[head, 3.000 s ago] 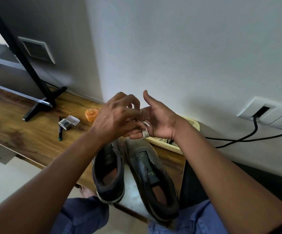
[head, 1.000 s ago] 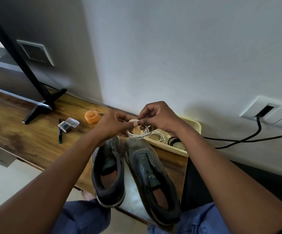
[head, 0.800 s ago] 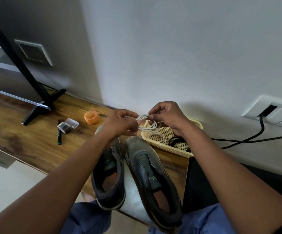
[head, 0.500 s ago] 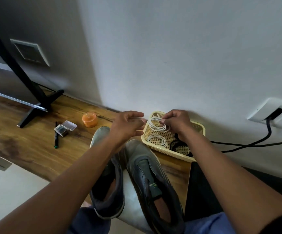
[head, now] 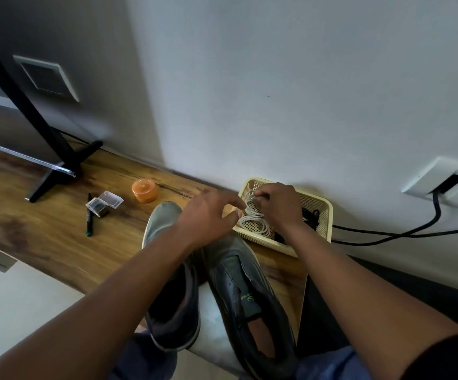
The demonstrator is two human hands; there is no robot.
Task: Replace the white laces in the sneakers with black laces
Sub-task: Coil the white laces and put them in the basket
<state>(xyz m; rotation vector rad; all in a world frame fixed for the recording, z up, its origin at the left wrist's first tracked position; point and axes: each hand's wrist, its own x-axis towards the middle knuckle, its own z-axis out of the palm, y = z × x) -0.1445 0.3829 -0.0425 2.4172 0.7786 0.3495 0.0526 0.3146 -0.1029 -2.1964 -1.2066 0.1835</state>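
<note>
Two dark grey sneakers, the left sneaker [head: 164,272] and the right sneaker [head: 247,292], lie side by side on the wooden desk with no laces in them. Behind them stands a yellow basket [head: 326,215]. My right hand [head: 277,207] is inside the basket and pinches a coil of white lace [head: 249,201]. A second white coil [head: 258,227] lies under it. Black laces [head: 311,216] show past my wrist. My left hand [head: 208,215] hovers beside the basket's left rim with loosely curled fingers, holding nothing.
An orange lidded jar [head: 144,190], a clear plastic case [head: 104,204] and a dark pen [head: 88,215] lie on the desk [head: 44,237] to the left. A black monitor stand [head: 58,171] is further left. Black cables [head: 387,234] run from a wall socket [head: 447,182] on the right.
Both hands carried the coiled white lace from above the shoes into the basket. My left hand let go of the coil; my right hand lowered it beside the other white coil.
</note>
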